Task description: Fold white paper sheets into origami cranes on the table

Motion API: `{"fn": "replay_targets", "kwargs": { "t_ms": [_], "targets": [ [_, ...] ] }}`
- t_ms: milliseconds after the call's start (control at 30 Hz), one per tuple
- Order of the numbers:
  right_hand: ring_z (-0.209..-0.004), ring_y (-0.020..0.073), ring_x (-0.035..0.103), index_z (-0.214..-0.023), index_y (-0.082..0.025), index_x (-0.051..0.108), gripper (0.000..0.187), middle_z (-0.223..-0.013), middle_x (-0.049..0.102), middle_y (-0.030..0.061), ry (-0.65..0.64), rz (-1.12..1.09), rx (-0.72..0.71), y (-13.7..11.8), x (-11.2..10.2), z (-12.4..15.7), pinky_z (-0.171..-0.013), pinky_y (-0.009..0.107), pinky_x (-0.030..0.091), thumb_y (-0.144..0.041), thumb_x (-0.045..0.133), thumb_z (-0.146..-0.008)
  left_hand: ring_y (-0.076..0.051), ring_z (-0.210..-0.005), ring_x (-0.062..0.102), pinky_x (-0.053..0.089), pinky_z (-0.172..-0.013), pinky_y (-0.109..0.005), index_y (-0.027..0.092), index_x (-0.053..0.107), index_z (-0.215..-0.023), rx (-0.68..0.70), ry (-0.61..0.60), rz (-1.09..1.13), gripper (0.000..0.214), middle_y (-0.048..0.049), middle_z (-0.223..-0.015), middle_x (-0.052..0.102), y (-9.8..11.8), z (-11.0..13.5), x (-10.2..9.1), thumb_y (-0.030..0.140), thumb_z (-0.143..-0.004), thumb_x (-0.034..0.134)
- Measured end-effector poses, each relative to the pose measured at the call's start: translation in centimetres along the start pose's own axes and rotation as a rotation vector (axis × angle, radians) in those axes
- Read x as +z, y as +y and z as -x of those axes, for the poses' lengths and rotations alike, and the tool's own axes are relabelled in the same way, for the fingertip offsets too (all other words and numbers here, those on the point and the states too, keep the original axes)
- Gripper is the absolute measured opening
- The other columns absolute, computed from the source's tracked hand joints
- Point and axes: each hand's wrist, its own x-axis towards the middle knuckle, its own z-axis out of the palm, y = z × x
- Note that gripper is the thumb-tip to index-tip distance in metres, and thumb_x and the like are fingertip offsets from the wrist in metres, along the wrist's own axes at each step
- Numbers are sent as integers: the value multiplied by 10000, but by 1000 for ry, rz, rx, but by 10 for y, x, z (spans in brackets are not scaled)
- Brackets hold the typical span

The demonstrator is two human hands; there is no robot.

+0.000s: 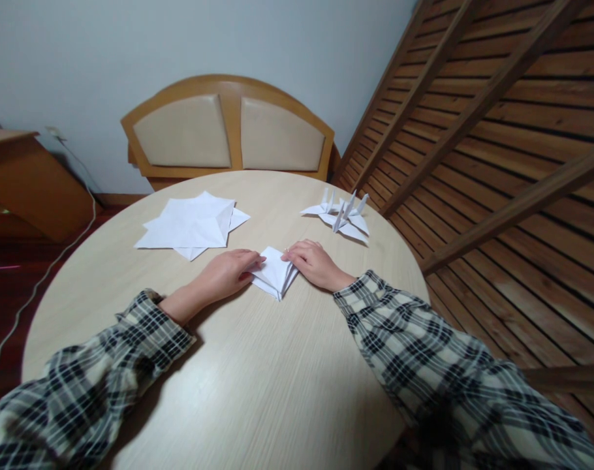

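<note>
A small folded sheet of white paper (272, 271), diamond-shaped with loose layered flaps, lies on the round table between my hands. My left hand (233, 269) pinches its left corner, thumb and fingers closed on the edge. On the opposite side, my right hand (314, 262) grips the upper right edge with bent fingers. One point of the paper faces me, and its layers stand slightly apart there.
The pale round table (258, 385) carries a stack of creased white paper sheets (189, 222) at back left. White paper cranes (343, 215) stand at back right. Beyond are a padded headboard (231, 130), a slatted wooden panel (497, 183) and a cable (47, 277) at left.
</note>
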Motion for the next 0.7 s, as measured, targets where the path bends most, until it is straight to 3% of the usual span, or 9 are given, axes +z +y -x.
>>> {"fn": "replay_targets", "kwargs": {
  "t_ms": [367, 700],
  "targets": [
    [-911, 180, 602, -904, -234, 733, 370, -945, 743, 18, 33, -27, 17, 1, 0, -1, -863, 346, 385, -324, 391, -1014, -248, -941, 653, 509, -802, -378, 189, 559, -1034, -77, 26, 68, 251, -105, -1048, 696, 1, 0, 1, 95, -801, 558],
    [-873, 179, 604, -892, -224, 728, 505, -906, 743, 32, 48, -47, 12, 0, -1, -1, -849, 348, 400, -473, 308, -1021, -203, -849, 654, 500, -751, -333, 187, 573, -1035, -131, 55, 130, 150, -96, -980, 699, 2, -2, 0, 198, -906, 498]
  ]
}}
